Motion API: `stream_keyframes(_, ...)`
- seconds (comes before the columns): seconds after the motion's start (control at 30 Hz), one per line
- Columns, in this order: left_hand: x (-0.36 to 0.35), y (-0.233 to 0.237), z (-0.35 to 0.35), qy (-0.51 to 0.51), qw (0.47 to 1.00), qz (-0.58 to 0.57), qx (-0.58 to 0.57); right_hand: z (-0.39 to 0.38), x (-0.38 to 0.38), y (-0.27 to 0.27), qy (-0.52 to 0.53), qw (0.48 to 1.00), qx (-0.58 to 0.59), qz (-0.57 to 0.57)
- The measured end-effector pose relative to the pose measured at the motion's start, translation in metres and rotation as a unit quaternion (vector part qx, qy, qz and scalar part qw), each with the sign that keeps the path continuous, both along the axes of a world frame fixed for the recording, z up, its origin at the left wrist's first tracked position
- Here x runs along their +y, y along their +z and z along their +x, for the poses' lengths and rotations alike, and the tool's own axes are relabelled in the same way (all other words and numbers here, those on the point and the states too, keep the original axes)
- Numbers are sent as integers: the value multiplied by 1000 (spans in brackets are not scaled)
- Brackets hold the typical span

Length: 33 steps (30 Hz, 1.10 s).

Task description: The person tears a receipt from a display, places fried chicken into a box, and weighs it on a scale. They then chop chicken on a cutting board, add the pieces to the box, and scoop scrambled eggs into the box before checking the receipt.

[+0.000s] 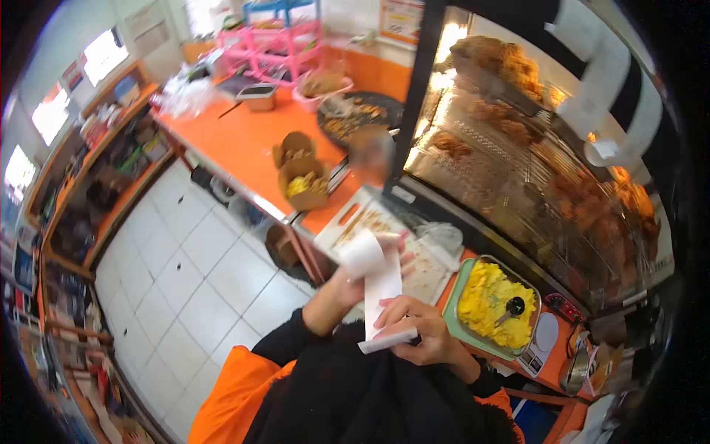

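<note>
A long white paper strip (383,290), looking like receipt paper, stretches between my two hands in front of my chest. Its upper end curls into a loose roll (362,255) at my left hand (349,287), whose fingers pass behind the paper. My right hand (423,329) pinches the lower part, where the end folds over into a flat edge. Just beyond the hands lies a white cutting board (425,275) strewn with brown crumbs. To the right of my right hand, a tray (461,314) holds yellow food with a black-handled utensil (513,306) in it.
A glass warmer (518,163) with fried pieces stands at the right, paper strips (603,81) hanging on it. Two open takeaway boxes (305,198) sit on the orange counter (222,144), near a dark round pan (336,133). A small scale (546,333) is beside the yellow food.
</note>
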<state>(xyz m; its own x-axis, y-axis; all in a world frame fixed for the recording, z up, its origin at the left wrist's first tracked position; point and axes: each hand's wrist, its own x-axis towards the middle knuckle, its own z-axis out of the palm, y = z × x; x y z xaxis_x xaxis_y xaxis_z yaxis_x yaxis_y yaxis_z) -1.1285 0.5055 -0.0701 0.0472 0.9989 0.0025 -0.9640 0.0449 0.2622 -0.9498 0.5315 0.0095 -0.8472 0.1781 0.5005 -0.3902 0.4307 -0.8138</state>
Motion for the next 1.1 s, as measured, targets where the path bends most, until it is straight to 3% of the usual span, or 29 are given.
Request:
stream_keyframes(0.1,-36,4,-59,132,983,-124,11,-34,-19,5,167,985,-25,-33)
stream_keyframes(0.23,-103,-54,-156,196,978,-42,-52,-79,-60,6,289,951,-71,-85)
stream_keyframes(0.27,-116,-57,-175,237,966,-55,-92,-90,-69,6,315,940,-85,-100)
stream_keyframes(0.3,-138,-59,-194,252,964,-63,-56,-101,-78,5,341,928,-97,-114)
stream_keyframes(0.47,-206,-37,-265,333,939,-28,-82,-156,-121,9,382,901,-142,-146)
stream_keyframes(0.57,-231,-6,-276,350,936,-11,21,-190,-145,18,322,929,-146,-111)
stream_keyframes(0.6,-236,7,-269,354,928,-31,111,-206,-150,10,232,972,-45,11)
stream_keyframes(0.67,-245,25,-253,285,925,-15,252,-239,-155,7,49,993,4,106)
stream_keyframes(0.7,-248,32,-242,256,910,-22,326,-257,-157,5,6,996,10,91)
stream_keyframes(0.83,-262,22,-225,239,885,-7,399,-314,-156,-10,-73,997,9,38)
stream_keyframes(0.9,-264,29,-220,269,855,23,443,-330,-161,-19,-41,995,-3,-90)
stream_keyframes(0.93,-271,37,-224,247,846,-32,471,-336,-164,-22,-34,987,-20,-156)
stream_keyframes(1.03,-273,40,-241,245,883,-125,379,-343,-168,-23,-3,959,-79,-271)
stream_keyframes(1.1,-276,46,-251,310,885,-91,337,-337,-170,-27,49,926,-166,-336)
